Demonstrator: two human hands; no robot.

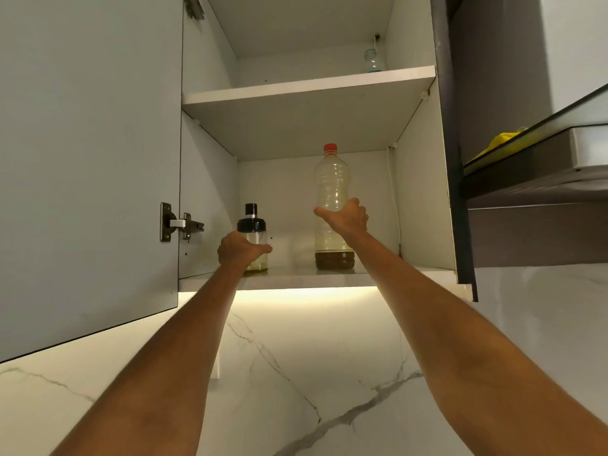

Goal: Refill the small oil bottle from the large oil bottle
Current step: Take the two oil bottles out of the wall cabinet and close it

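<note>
Bottom shelf [296, 277]: hands grip small oil bottle [255, 236], large oil bottle [333, 192], apparently near edge.

**Warm under-cabinet glow, dim shelves, wide-angle bend**

The brightest light is a warm yellow strip under the cabinet floor [296, 280], spilling down the marble wall [329, 373] and fading with distance. The cabinet interior is dim and even, with a soft shadow beneath the upper shelf [306, 88]. The open cabinet door [88, 159] at the left reads flat grey-blue. Straight edges bow and lean toward the frame edges, a wide-angle effect. The near forearms are slightly soft. Far right, the range hood [539, 159] is dark, with a faint sheen along its glass edge.
</note>
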